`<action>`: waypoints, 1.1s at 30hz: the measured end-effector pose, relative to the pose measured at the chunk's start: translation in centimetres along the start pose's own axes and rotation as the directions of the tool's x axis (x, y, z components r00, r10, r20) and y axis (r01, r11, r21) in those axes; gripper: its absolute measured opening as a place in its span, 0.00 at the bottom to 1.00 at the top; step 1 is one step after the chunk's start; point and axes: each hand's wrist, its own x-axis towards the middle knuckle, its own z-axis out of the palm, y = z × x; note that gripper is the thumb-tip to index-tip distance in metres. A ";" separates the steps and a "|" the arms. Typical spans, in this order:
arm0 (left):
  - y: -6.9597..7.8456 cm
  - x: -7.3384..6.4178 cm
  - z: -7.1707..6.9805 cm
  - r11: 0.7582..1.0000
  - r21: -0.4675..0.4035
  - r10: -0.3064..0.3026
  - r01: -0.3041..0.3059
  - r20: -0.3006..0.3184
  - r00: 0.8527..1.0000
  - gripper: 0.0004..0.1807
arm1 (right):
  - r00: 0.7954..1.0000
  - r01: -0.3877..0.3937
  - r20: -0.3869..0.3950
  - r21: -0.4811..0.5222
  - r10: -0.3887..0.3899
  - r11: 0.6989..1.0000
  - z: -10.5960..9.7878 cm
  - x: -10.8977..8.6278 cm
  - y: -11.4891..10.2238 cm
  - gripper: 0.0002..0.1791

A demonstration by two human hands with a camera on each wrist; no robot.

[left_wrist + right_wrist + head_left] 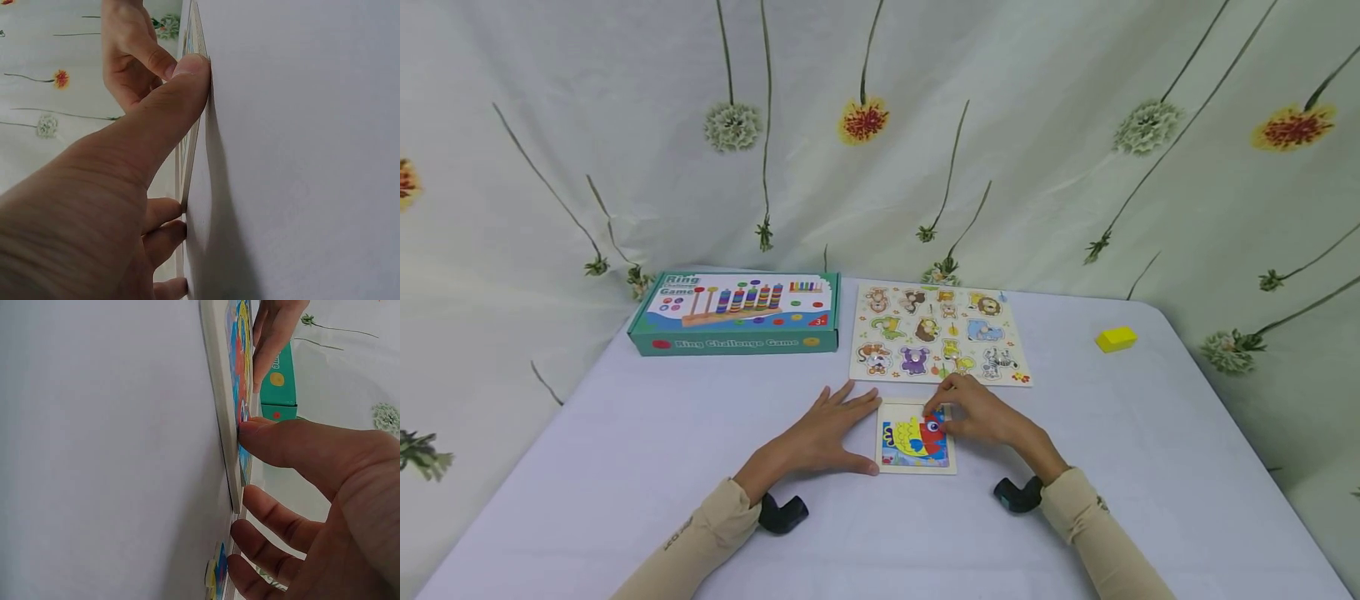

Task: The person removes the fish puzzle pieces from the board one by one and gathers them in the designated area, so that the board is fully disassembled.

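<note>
A small square jigsaw puzzle point(910, 450) with a yellow and red fish picture lies in a pale wooden frame point(917, 470). My left hand point(827, 433) rests at the frame's left side, fingers spread, thumb near the lower left corner. Between thumb and index finger, my right hand point(977, 412) pinches a puzzle piece point(934, 423) at the fish's red head, low over the picture. In the right wrist view the thumb covers part of that piece. Below the other fingers there, a loose blue and yellow piece point(220, 572) sits on the table.
Behind the frame lies a larger animal peg board point(940, 333), its front edge close to my right fingers. A green Ring Challenge Game box point(737, 312) stands at back left. Toward the right edge of the table point(1150, 467) is a yellow block point(1116, 338).
</note>
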 end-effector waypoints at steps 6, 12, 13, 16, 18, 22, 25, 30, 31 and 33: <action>0.0 0.0 0.0 1.000 0.002 0.002 -0.002 -0.002 1.000 0.55 | 1.000 0.007 -0.018 0.010 -0.007 1.000 0.1 -0.1 0.0 0.12; 0.0 0.1 0.0 1.000 0.002 0.004 -0.004 -0.007 1.000 0.55 | 1.000 0.002 -0.025 0.025 -0.001 1.000 0.2 -0.1 0.2 0.11; 0.0 0.1 0.0 1.000 0.004 0.003 -0.003 -0.008 1.000 0.54 | 1.000 0.002 -0.027 0.029 -0.001 1.000 0.3 -0.1 0.2 0.12; 0.0 0.1 0.1 1.000 0.007 0.004 -0.004 -0.009 1.000 0.54 | 0.999 0.011 -0.032 0.034 -0.010 0.999 0.4 -0.1 0.4 0.12; 0.0 0.1 0.1 1.000 0.009 0.003 -0.003 -0.009 1.000 0.54 | 0.999 0.015 -0.032 0.040 -0.013 0.999 0.4 -0.2 0.5 0.12; -0.1 0.2 0.1 1.000 0.014 0.001 -0.001 -0.008 1.000 0.55 | 0.999 0.000 -0.034 0.054 0.002 0.999 0.4 -0.2 0.5 0.18; -0.1 0.2 0.1 1.000 0.014 0.002 -0.002 -0.009 1.000 0.55 | 0.999 -0.023 -0.036 0.055 0.025 0.998 0.4 -0.1 0.4 0.24; -0.2 0.2 0.2 1.000 0.008 0.006 -0.006 -0.011 1.000 0.55 | 0.998 -0.043 -0.040 0.052 0.045 0.998 0.4 0.0 0.3 0.21; -0.2 0.2 0.2 1.000 0.008 0.005 -0.005 -0.011 1.000 0.55 | 0.998 -0.044 -0.040 0.055 0.046 0.998 0.4 0.0 0.3 0.21; -0.2 0.2 0.2 1.000 0.009 0.005 -0.005 -0.011 1.000 0.55 | 0.998 -0.042 -0.039 0.065 0.044 0.997 0.4 -0.1 0.4 0.21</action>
